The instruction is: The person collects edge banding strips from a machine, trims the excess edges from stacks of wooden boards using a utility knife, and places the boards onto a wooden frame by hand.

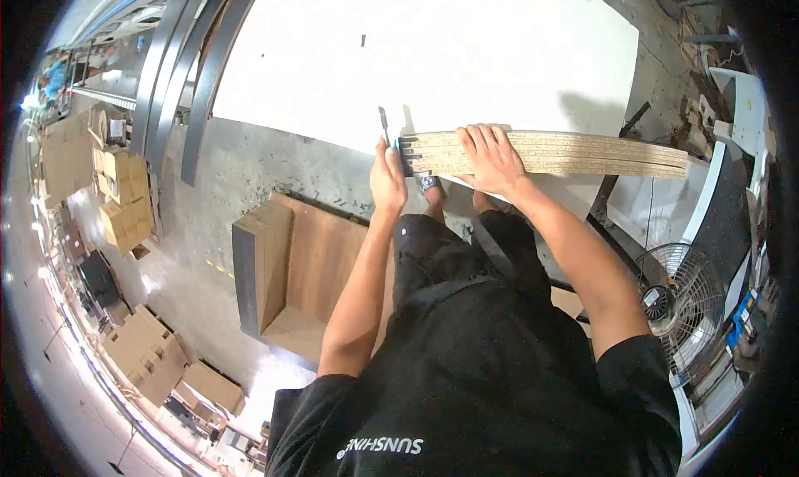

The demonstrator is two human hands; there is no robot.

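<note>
A stack of particleboard strips (595,152) lies along the near edge of a white table (466,52), raw chipboard edges facing up and dark ends at the left. My right hand (493,159) grips across the stack, fingers over its far side and the thumb toward me. Closed at the stack's left end, my left hand (388,177) holds a slim knife-like tool (383,117) whose dark, flat blade points away from me. A bit of teal shows beside the fingers. The tool's handle is mostly hidden, and I cannot tell whether the blade touches the boards.
Below the table on the left stands an open wood-grain box (283,269). Long dark strips (200,86) hang past the table's left side. A floor fan (678,302) is at the right. Cardboard boxes (146,352) and small dark scraps lie on the floor.
</note>
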